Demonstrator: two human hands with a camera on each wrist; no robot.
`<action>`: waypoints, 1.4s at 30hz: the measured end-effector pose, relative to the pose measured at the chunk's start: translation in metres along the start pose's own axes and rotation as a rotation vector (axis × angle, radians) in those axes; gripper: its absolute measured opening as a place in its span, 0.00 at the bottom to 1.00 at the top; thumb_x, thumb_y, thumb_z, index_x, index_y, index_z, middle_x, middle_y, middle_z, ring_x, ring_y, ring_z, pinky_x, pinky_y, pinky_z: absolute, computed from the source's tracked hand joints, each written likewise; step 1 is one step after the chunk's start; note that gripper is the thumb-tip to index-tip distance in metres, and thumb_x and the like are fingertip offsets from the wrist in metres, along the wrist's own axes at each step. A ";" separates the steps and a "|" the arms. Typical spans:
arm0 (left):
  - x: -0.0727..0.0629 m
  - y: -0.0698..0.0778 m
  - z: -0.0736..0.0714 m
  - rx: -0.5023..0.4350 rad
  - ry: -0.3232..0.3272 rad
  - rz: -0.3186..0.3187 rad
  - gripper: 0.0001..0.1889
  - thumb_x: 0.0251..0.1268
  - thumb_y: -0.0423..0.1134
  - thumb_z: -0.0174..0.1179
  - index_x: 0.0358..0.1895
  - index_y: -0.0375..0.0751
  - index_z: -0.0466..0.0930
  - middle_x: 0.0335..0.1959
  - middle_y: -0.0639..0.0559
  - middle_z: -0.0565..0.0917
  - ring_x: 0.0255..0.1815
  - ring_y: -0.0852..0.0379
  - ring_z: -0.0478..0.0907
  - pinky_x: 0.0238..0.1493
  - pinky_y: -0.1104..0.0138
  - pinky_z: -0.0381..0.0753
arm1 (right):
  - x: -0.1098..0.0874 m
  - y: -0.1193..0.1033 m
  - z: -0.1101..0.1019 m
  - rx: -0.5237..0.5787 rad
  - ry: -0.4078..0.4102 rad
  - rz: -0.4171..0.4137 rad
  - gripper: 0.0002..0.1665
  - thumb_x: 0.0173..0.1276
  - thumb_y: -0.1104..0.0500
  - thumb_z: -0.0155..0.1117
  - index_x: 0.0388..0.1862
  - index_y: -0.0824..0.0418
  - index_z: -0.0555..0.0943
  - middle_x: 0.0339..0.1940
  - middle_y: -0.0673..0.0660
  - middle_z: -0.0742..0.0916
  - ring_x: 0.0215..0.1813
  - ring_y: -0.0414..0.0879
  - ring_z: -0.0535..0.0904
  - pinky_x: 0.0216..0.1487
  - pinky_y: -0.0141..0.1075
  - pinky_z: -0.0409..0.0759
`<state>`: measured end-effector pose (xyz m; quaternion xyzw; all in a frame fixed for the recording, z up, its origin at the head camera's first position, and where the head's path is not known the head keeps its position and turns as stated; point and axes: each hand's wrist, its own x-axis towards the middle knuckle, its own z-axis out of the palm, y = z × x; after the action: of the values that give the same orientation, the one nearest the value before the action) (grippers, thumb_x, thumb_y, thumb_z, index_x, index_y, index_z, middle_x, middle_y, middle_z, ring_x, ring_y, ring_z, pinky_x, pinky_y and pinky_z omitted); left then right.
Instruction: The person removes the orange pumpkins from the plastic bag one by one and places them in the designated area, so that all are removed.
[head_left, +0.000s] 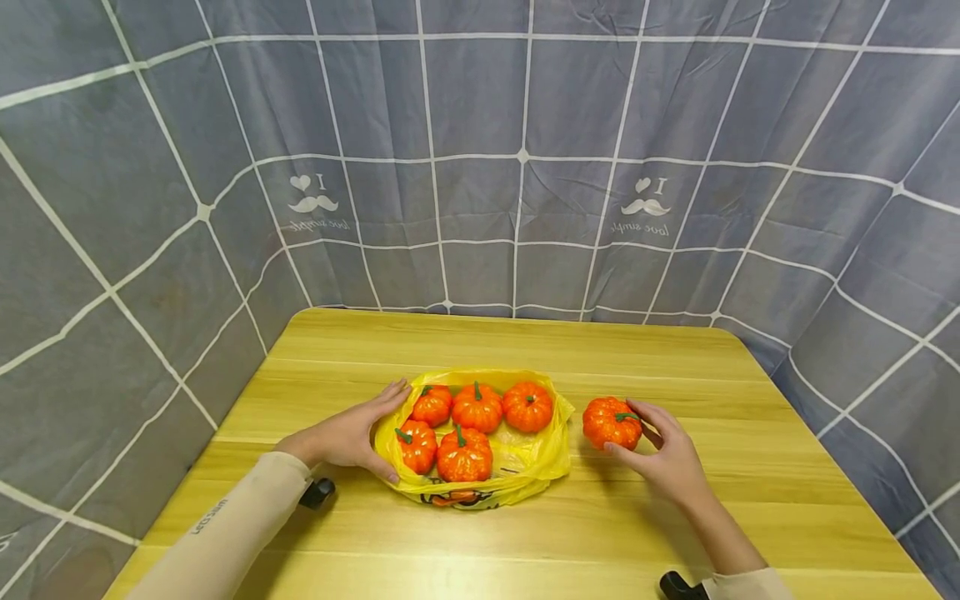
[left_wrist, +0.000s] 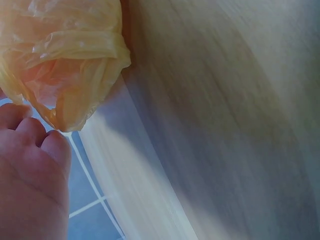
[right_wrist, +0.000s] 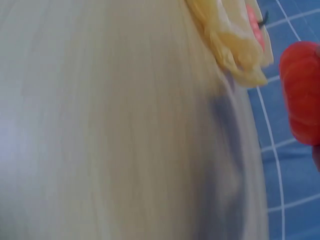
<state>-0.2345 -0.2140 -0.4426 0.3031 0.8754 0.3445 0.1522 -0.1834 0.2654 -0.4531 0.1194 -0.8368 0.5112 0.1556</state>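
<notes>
My right hand (head_left: 670, 458) grips a small orange toy pumpkin (head_left: 609, 422) with a green stem, thumb in front and fingers behind. The pumpkin (right_wrist: 301, 95) is partly cut off in the right wrist view. To its left sits a yellow plastic bag (head_left: 525, 454), its mouth spread wide around several similar pumpkins (head_left: 465, 456). Along the bag's left end lies my left hand (head_left: 358, 435), fingers extended at the back and thumb at the front, touching the side. In the left wrist view, fingertips (left_wrist: 32, 131) show beside the bag (left_wrist: 85, 50).
The bag and hands are over a light wooden table (head_left: 675, 362) with rounded far corners. Grey curtains (head_left: 480, 200) with white grid lines surround it at the back and sides. A black wrist mount (head_left: 317, 493) shows under the left forearm, another (head_left: 681, 586) near the right one.
</notes>
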 end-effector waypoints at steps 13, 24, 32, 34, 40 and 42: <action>-0.003 0.001 -0.002 0.008 0.003 -0.002 0.70 0.40 0.55 0.83 0.82 0.39 0.43 0.82 0.38 0.37 0.81 0.38 0.33 0.73 0.38 0.44 | -0.017 0.024 -0.040 -0.138 0.069 0.132 0.41 0.54 0.65 0.81 0.64 0.76 0.75 0.62 0.69 0.76 0.58 0.30 0.67 0.53 0.14 0.66; -0.002 -0.002 -0.003 0.021 -0.013 -0.017 0.71 0.38 0.57 0.83 0.82 0.41 0.42 0.83 0.40 0.36 0.81 0.41 0.33 0.74 0.39 0.44 | -0.033 0.038 -0.071 -0.182 0.078 0.348 0.45 0.59 0.58 0.79 0.70 0.76 0.69 0.68 0.71 0.71 0.67 0.66 0.65 0.49 0.11 0.64; -0.004 -0.002 -0.003 0.005 -0.008 -0.014 0.71 0.38 0.57 0.83 0.82 0.41 0.43 0.82 0.40 0.37 0.81 0.41 0.33 0.74 0.39 0.43 | -0.036 0.042 -0.087 -0.263 0.056 0.378 0.46 0.60 0.55 0.78 0.69 0.78 0.69 0.67 0.77 0.71 0.67 0.70 0.66 0.45 0.09 0.63; -0.004 -0.002 -0.003 0.006 -0.006 -0.010 0.70 0.39 0.56 0.83 0.82 0.40 0.43 0.82 0.39 0.37 0.81 0.40 0.33 0.74 0.39 0.43 | -0.035 0.042 -0.091 -0.278 0.037 0.395 0.47 0.60 0.54 0.78 0.69 0.78 0.68 0.67 0.79 0.71 0.66 0.70 0.67 0.43 0.10 0.63; -0.004 -0.002 -0.003 0.012 -0.009 -0.010 0.70 0.40 0.56 0.83 0.82 0.40 0.43 0.82 0.40 0.36 0.81 0.40 0.32 0.74 0.39 0.42 | -0.029 0.040 -0.106 -0.321 -0.063 0.479 0.53 0.61 0.49 0.77 0.72 0.79 0.63 0.68 0.82 0.69 0.67 0.72 0.68 0.39 0.14 0.65; -0.004 -0.001 -0.003 0.008 -0.011 -0.012 0.70 0.40 0.55 0.83 0.82 0.39 0.43 0.83 0.41 0.36 0.81 0.41 0.31 0.74 0.38 0.43 | -0.026 0.039 -0.110 -0.347 -0.103 0.481 0.53 0.62 0.49 0.77 0.72 0.80 0.62 0.67 0.83 0.70 0.66 0.73 0.69 0.39 0.16 0.67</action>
<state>-0.2338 -0.2188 -0.4407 0.3002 0.8778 0.3384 0.1579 -0.1577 0.3821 -0.4478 -0.0848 -0.9227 0.3761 0.0055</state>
